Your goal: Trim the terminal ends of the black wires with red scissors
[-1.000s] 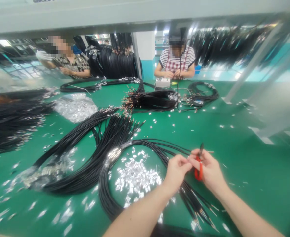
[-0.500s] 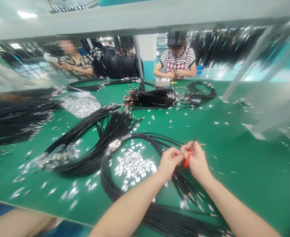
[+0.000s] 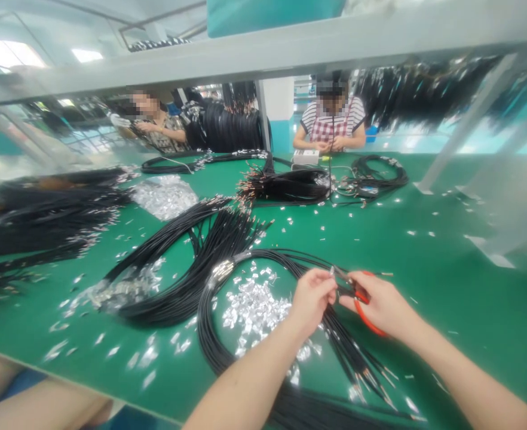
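My right hand [image 3: 382, 304] is closed round red-handled pliers [image 3: 362, 298], whose jaws point left toward my left hand. My left hand [image 3: 312, 297] pinches something small at the jaws, too small to name for certain; it looks like the end of a thin black wire. Both hands hover over a looped bundle of black cables [image 3: 227, 352] on the green table [image 3: 447, 286]. Inside the loop lies a heap of small silver terminals [image 3: 252, 310].
More black cable bundles [image 3: 187, 245] fan across the table's middle and left [image 3: 43, 221]. A clear bag of silver parts [image 3: 165, 196] lies further back. Two other people sit at the far side, one at the left [image 3: 160, 125], one at the middle [image 3: 333, 122]. A grey shelf rail [image 3: 263, 51] runs overhead.
The pliers have swung from upright to lying level, jaws pointing left at my left fingers. The camera view has lifted and shifted slightly.
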`<move>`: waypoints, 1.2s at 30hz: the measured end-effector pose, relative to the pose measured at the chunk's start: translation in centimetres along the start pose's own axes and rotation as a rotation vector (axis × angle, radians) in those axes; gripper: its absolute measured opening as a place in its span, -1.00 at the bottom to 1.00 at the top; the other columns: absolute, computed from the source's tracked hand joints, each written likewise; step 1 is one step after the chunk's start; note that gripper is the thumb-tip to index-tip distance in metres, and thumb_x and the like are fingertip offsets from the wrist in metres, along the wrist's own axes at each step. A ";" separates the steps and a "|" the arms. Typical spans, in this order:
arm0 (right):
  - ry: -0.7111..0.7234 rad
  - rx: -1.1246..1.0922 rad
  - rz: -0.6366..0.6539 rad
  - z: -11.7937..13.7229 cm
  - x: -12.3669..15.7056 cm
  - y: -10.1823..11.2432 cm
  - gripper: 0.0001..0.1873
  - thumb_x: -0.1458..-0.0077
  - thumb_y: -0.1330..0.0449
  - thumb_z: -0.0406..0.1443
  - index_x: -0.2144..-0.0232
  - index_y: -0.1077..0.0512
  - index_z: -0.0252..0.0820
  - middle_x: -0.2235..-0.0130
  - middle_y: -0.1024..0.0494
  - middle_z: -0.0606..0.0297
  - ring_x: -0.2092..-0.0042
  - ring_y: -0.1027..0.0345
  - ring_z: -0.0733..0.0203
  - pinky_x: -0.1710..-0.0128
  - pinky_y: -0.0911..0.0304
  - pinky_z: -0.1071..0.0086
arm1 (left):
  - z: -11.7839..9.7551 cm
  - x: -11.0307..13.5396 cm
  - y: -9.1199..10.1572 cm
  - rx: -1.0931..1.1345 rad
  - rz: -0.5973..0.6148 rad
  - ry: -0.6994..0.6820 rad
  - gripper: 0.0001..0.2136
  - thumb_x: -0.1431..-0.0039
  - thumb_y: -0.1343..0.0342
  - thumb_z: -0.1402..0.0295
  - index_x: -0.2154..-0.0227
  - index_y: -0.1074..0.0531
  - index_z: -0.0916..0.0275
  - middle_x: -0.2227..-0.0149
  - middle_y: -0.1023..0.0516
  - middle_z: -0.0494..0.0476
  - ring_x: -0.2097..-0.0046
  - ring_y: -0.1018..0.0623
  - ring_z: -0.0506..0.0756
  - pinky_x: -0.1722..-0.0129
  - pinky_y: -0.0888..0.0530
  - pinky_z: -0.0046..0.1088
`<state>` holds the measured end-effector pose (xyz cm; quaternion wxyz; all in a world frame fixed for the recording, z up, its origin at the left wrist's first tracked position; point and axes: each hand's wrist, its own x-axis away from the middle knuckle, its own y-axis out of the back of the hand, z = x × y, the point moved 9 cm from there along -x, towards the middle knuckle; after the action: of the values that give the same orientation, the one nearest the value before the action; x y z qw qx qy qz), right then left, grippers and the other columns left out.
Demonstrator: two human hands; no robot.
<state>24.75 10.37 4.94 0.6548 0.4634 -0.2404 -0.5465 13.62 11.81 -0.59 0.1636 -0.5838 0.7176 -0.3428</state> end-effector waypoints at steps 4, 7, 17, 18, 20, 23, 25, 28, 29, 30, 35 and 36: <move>0.021 0.107 -0.029 0.4 -0.6 0.3 -0.72 0.05 -0.17 -0.11 0.29 -0.39 -0.12 0.40 -0.53 0.25 0.43 -0.38 0.18 0.44 -0.23 0.37 | 0.2 -0.1 0.1 0.067 -0.019 0.024 -0.72 0.29 -0.31 0.40 0.52 -0.31 0.30 0.62 -0.37 -0.05 0.60 -0.33 -0.10 0.57 -0.21 -0.55; 0.036 0.129 -0.027 0.3 -0.9 0.2 -0.71 0.07 -0.19 -0.08 0.31 -0.41 -0.11 0.40 -0.54 0.26 0.42 -0.40 0.19 0.44 -0.23 0.39 | 0.3 -0.2 0.4 0.063 -0.032 0.028 -0.72 0.29 -0.32 0.40 0.52 -0.31 0.30 0.63 -0.37 -0.05 0.60 -0.34 -0.09 0.57 -0.21 -0.54; 0.109 0.251 -0.030 1.1 -0.5 0.6 -0.66 -0.01 -0.08 -0.01 0.30 -0.45 -0.08 0.41 -0.55 0.24 0.44 -0.40 0.22 0.47 -0.20 0.43 | 0.0 0.1 0.2 0.019 -0.023 0.001 -0.75 0.26 -0.30 0.41 0.54 -0.32 0.31 0.64 -0.37 -0.05 0.61 -0.35 -0.09 0.58 -0.22 -0.54; 0.112 0.266 -0.026 1.2 -0.4 0.7 -0.65 -0.02 -0.08 0.00 0.31 -0.45 -0.08 0.42 -0.55 0.25 0.44 -0.40 0.21 0.47 -0.19 0.43 | -0.1 0.1 0.1 0.011 -0.024 -0.001 -0.76 0.26 -0.30 0.41 0.54 -0.32 0.31 0.64 -0.37 -0.04 0.61 -0.35 -0.09 0.58 -0.22 -0.54; 0.119 0.287 -0.015 1.5 -0.5 0.8 -0.64 -0.02 -0.07 0.01 0.31 -0.45 -0.08 0.43 -0.55 0.25 0.44 -0.40 0.21 0.47 -0.19 0.43 | -0.1 0.2 0.1 -0.005 -0.025 -0.011 -0.76 0.26 -0.30 0.41 0.54 -0.33 0.31 0.64 -0.37 -0.04 0.60 -0.35 -0.09 0.58 -0.23 -0.54; 0.120 0.294 -0.002 1.8 -0.5 0.8 -0.63 -0.03 -0.06 0.02 0.31 -0.45 -0.09 0.43 -0.54 0.24 0.44 -0.40 0.21 0.47 -0.19 0.43 | -0.2 0.2 0.2 -0.022 -0.032 -0.021 -0.77 0.25 -0.29 0.42 0.54 -0.32 0.31 0.65 -0.37 -0.04 0.60 -0.35 -0.08 0.58 -0.23 -0.55; 0.117 0.290 -0.001 1.9 -0.5 0.9 -0.62 -0.03 -0.06 0.02 0.32 -0.46 -0.10 0.44 -0.53 0.24 0.44 -0.40 0.21 0.47 -0.19 0.43 | -0.1 0.2 0.2 -0.031 -0.032 -0.025 -0.77 0.25 -0.28 0.42 0.55 -0.32 0.31 0.65 -0.37 -0.04 0.60 -0.35 -0.08 0.59 -0.24 -0.55; 0.126 0.282 -0.013 2.2 -0.5 1.1 -0.64 -0.03 -0.07 0.01 0.32 -0.46 -0.09 0.44 -0.53 0.23 0.43 -0.40 0.21 0.46 -0.19 0.42 | 0.0 0.2 0.1 -0.056 -0.020 -0.029 -0.78 0.24 -0.28 0.42 0.55 -0.32 0.30 0.67 -0.36 -0.05 0.60 -0.35 -0.08 0.59 -0.24 -0.56; 0.131 0.279 -0.018 2.3 -0.4 1.2 -0.65 -0.03 -0.07 0.01 0.32 -0.46 -0.09 0.44 -0.53 0.23 0.42 -0.40 0.20 0.45 -0.20 0.42 | 0.1 0.2 0.1 -0.067 -0.017 -0.031 -0.78 0.24 -0.28 0.42 0.55 -0.32 0.30 0.67 -0.35 -0.05 0.60 -0.35 -0.08 0.59 -0.24 -0.56; 0.135 0.274 -0.023 2.3 -0.4 1.2 -0.65 -0.02 -0.08 0.00 0.32 -0.46 -0.08 0.44 -0.52 0.23 0.41 -0.40 0.19 0.44 -0.21 0.41 | 0.2 0.1 0.1 -0.077 -0.016 -0.032 -0.78 0.23 -0.28 0.42 0.55 -0.31 0.30 0.67 -0.35 -0.06 0.61 -0.34 -0.08 0.59 -0.24 -0.56; 0.139 0.238 -0.028 2.2 -0.1 1.1 -0.68 -0.01 -0.11 -0.03 0.31 -0.46 -0.09 0.39 -0.52 0.20 0.35 -0.40 0.16 0.37 -0.25 0.36 | 0.3 0.2 0.2 -0.109 -0.007 -0.038 -0.81 0.20 -0.25 0.44 0.54 -0.32 0.30 0.67 -0.35 -0.06 0.60 -0.35 -0.08 0.59 -0.25 -0.57; 0.133 0.236 -0.019 2.1 -0.1 1.0 -0.68 0.00 -0.12 -0.03 0.31 -0.46 -0.09 0.38 -0.52 0.20 0.34 -0.40 0.16 0.35 -0.26 0.35 | 0.4 0.2 0.2 -0.116 -0.003 -0.041 -0.82 0.20 -0.25 0.45 0.54 -0.32 0.30 0.67 -0.36 -0.06 0.60 -0.35 -0.08 0.59 -0.25 -0.57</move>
<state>23.53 9.70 6.77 0.6052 0.5746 -0.2547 -0.4887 13.64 11.56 -0.98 0.1434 -0.6004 0.7318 -0.2889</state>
